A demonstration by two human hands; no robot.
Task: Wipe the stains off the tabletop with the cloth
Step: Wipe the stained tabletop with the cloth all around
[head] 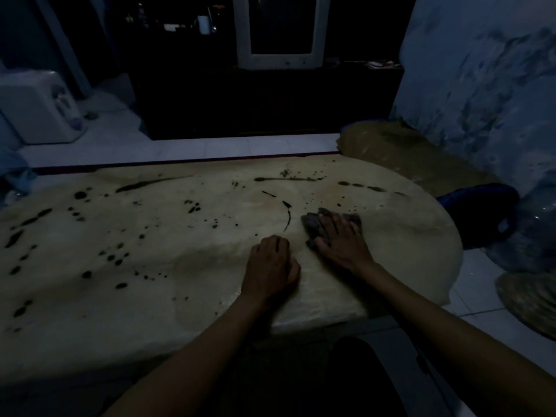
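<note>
A pale tabletop (180,296) fills the middle of the dim view, covered with a wrinkled sheet. Dark stains (114,257) dot its left half, and streaks (285,179) run along the far edge. A dark grey cloth (313,222) lies right of centre. My right hand (340,242) presses flat on the cloth with fingers spread, hiding most of it. My left hand (270,266) rests on the table just left of it, fingers curled, holding nothing. A thin curved smear (288,219) sits just left of the cloth.
A dark cabinet (255,100) with a white monitor (279,31) stands beyond the table. A white appliance (39,106) sits on the floor at left. At right are a blue basket (487,215), a tan bundle (400,145) and a patterned curtain (481,70).
</note>
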